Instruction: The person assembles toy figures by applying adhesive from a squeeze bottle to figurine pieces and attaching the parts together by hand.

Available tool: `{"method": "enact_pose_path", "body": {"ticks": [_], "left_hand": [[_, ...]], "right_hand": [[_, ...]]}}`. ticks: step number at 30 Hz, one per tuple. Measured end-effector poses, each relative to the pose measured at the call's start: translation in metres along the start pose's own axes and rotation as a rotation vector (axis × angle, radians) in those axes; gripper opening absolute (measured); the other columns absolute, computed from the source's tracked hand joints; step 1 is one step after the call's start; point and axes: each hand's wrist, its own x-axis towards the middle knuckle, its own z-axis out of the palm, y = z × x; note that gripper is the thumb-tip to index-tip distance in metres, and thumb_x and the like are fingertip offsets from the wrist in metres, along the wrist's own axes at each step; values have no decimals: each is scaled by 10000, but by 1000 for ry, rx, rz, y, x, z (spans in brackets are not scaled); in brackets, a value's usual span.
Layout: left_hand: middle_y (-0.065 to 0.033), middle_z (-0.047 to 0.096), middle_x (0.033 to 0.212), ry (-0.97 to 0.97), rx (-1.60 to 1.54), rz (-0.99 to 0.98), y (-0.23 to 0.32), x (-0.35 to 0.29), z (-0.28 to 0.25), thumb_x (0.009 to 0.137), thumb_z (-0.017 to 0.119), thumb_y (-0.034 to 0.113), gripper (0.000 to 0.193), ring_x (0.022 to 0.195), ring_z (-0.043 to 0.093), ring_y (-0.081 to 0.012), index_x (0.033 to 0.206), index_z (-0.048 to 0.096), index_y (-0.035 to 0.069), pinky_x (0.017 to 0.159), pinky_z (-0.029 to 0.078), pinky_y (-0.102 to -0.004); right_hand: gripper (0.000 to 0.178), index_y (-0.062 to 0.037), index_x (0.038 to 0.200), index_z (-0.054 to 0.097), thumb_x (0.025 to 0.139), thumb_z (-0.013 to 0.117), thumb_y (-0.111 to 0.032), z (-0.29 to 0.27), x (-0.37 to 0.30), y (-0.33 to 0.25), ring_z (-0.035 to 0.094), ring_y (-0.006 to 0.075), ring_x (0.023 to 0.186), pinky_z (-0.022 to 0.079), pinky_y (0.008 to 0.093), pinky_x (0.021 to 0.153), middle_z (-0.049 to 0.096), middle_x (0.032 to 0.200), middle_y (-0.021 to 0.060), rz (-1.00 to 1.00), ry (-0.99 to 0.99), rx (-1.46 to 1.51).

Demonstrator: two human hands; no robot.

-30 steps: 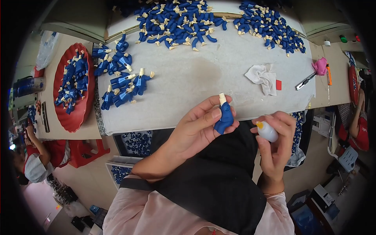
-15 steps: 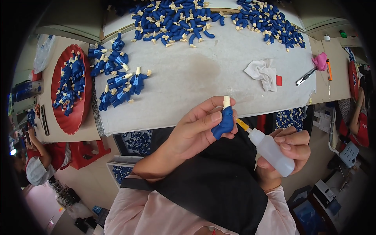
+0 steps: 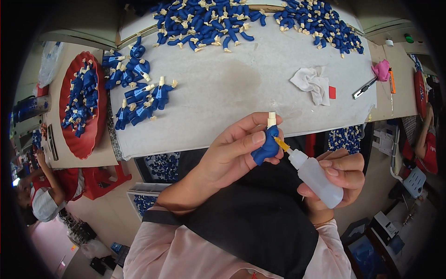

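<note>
Since half a second ago, the bottle (image 3: 320, 181) has shifted slightly up and left, bringing its yellow tip (image 3: 281, 144) up to the right side of the blue figure (image 3: 265, 149); whether they touch is hard to tell. The left hand (image 3: 232, 148) pinches the figure firmly between thumb and fingers, above the person's lap, near the table edge. The figure stands nearly lengthwise in view, leaning a little right, its cream neck (image 3: 272, 120) pointing away from the person. The right hand (image 3: 344, 174) is wrapped round the translucent bottle, whose long axis slants from lower right to upper left. Beyond, on the white-covered table (image 3: 200, 97), lie similar figures (image 3: 139, 102) at left, a pile of blue arms (image 3: 204, 23) and a crumpled cloth (image 3: 311, 86). Pale lettering marks a red garment (image 3: 429, 160) at far right.
</note>
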Motion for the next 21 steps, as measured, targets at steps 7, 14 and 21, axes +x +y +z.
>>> {"method": "enact_pose_path", "body": {"ticks": [7,14,21], "left_hand": [[-78,502,962,27,5,7,-1,0,1,855,476,143,334,844,550,-175,1157,393,25,756,450,-292],[-81,505,958,55,21,36,0,0,3,846,484,124,295,844,554,-184,1114,398,35,752,451,-293],[-67,506,967,67,33,41,0,-1,6,840,491,114,275,847,555,-185,1091,405,41,743,451,-286]], "right_hand": [[442,-62,861,487,568,786,-204,4,-7,2,482,113,611,459,209,520,448,779,54,-35,86,-73],[446,-61,871,485,569,785,-196,2,-8,1,478,117,609,450,211,510,434,779,52,-33,56,-65],[450,-51,873,482,563,786,-166,4,-6,3,463,122,578,438,214,497,431,779,59,-78,44,-91]]}}
